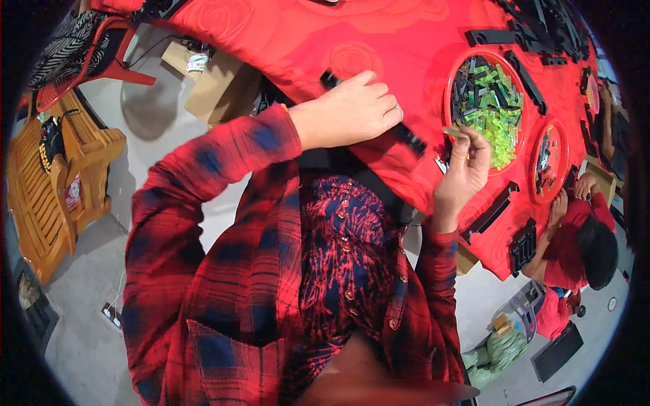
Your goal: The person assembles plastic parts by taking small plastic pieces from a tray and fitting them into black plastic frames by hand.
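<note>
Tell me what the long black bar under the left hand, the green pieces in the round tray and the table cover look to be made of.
Black bar, pressed down by the left hand: probably moulded plastic, matt, with straight stiff edges. Green pieces: likely translucent plastic, glossy and bright yellow-green, heaped in the red round tray. Table cover: woven cloth, it seems, red with a faint swirl pattern, draping softly over the table edge.

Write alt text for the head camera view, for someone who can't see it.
Seen from above, a person in a red and blue plaid shirt works at a table with a red cloth: the left hand holds a long black strip, the right hand pinches a small piece. A red bowl of green and black parts sits nearby; another person sits at right.
</note>
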Motion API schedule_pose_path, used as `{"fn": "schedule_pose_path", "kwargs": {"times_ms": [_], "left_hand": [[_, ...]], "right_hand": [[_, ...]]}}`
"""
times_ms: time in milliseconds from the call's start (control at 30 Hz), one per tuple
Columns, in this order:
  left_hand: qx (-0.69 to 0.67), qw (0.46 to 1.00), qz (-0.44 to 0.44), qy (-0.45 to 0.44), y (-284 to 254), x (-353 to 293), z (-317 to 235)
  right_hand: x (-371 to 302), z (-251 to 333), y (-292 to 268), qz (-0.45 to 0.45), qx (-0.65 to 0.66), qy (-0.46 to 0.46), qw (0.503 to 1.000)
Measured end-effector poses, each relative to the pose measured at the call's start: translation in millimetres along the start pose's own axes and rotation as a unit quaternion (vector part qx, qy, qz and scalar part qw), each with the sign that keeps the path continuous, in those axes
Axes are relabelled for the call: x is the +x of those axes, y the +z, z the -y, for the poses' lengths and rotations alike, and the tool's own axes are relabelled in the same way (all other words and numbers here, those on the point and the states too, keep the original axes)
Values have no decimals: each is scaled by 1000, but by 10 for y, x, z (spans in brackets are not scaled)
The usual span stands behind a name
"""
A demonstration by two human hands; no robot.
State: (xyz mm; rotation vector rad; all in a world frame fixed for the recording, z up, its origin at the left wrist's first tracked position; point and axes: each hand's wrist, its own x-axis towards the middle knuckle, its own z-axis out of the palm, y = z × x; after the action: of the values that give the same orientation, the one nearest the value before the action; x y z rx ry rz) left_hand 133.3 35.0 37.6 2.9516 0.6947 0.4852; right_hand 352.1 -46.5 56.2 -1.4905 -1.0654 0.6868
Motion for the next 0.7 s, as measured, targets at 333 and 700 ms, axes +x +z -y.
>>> {"fn": "schedule_pose_path", "kwargs": {"times_ms": [333, 700], "left_hand": [[-151, 947, -41, -280, -70, -122, -229], [-188, 929, -71, -310, 28, -205, -207]], "right_hand": [[66, -222, 344, 68, -267, -223, 935], [-5, -379, 475, 63, -310, -280, 906]]}}
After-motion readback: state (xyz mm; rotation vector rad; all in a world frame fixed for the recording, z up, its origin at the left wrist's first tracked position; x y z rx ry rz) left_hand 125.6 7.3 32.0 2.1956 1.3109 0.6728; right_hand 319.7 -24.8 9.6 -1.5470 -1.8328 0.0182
